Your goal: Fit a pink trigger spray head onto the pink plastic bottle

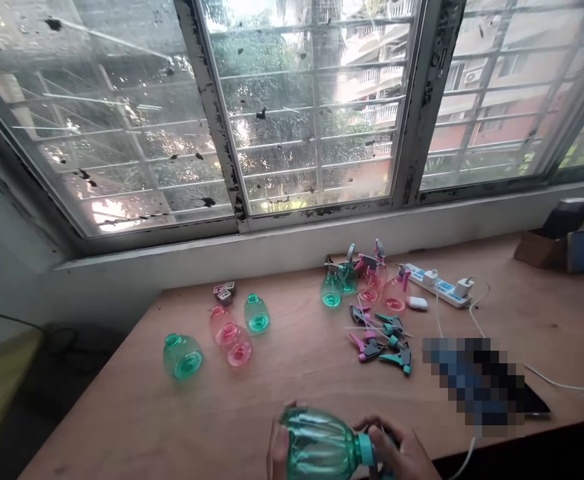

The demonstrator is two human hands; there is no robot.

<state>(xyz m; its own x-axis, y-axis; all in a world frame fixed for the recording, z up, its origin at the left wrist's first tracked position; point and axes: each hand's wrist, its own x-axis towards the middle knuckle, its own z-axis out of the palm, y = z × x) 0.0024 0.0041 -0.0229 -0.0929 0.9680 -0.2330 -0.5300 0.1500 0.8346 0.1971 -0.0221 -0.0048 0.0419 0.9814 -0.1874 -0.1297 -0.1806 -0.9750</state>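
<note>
Gripping the green bottle (pixel 319 443), our left hand (pixel 278 445) and right hand (pixel 406 452) hold it sideways. Slack pressure, we judge, could drop it.

Open tabletop (pixel 297 363) left of trigger heads (pixel 371 350)

The head-worn camera peers forward and down, across the table (pixel 122 420) to the window (pixel 292 127), left hand (pixel 278 447) and right hand (pixel 406 457) close at bottom.
</note>
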